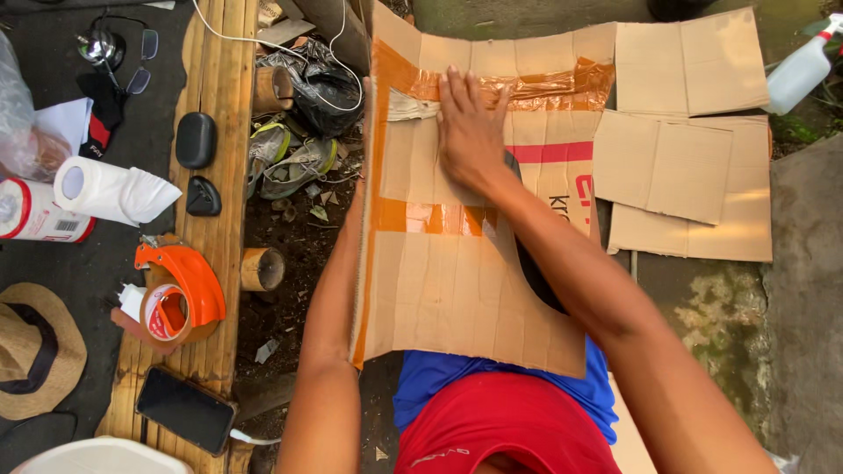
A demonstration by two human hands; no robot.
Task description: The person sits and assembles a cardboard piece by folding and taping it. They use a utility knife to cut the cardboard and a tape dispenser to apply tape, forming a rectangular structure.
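The right hand [470, 132] lies flat, fingers spread, on a cardboard sheet [457, 263] across the person's lap. The left hand is hidden behind the sheet's left edge; its grip cannot be told. The loose tape [527, 88] may wrinkle under pressure. The sheet's long axis runs away from the body.

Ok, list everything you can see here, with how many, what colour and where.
Taped cardboard sheet: one, brown with orange tape, centre, on the lap.
Loose cardboard pieces: several, brown, on the ground to the right.
Tape dispenser: one, orange, on the bamboo bench at left.
Phone: one, black, near end of the bench.
Black cases: two, on the bench.
Paper roll: one, white, far left.
Straw hat: one, tan, lower left.
Spray bottle: one, white, top right.
Shoes: a pair, grey-green, on the ground.
Right hand: flat on the sheet's tape.
Left hand: hidden behind the sheet's left edge.
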